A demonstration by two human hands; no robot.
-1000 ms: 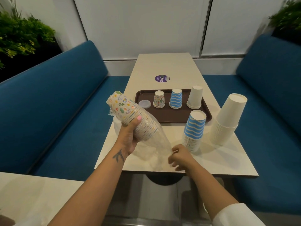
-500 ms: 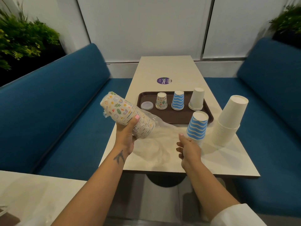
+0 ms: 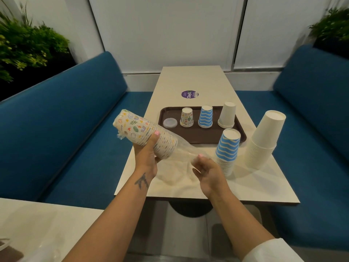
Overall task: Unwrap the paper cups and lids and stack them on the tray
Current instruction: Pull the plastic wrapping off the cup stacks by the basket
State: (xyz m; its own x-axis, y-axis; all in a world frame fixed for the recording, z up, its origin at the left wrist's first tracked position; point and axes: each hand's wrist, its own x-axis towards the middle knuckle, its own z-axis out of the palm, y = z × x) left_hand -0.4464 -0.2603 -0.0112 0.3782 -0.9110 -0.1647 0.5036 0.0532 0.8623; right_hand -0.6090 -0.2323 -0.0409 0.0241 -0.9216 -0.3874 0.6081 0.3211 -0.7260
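The left hand (image 3: 146, 157) grips a sleeve of patterned cups (image 3: 145, 136) lying on its side in the air, thumb over the top and fingers curled beneath, the closed bottoms pointing up and to the left. Clear plastic wrap (image 3: 186, 155) covers the sleeve and trails off its open end toward the right hand (image 3: 206, 172), which pinches the loose wrap between thumb and fingertips, just right of the left hand and a little lower. More crumpled wrap lies on the table (image 3: 255, 188) under both hands.

Beyond the hands sits a brown tray (image 3: 198, 136). On it, from left to right, are a clear lid (image 3: 170, 122), a short stack of patterned cups (image 3: 186, 117), a short stack of blue striped cups (image 3: 205, 116) and a short stack of white cups (image 3: 227, 115), all upside down. Just right of the right hand stands a taller stack of blue striped cups (image 3: 227, 150) on the table, touching the tray's near edge as far as can be seen. Farther right stands a tall stack of large white cups (image 3: 264, 140), leaning slightly.
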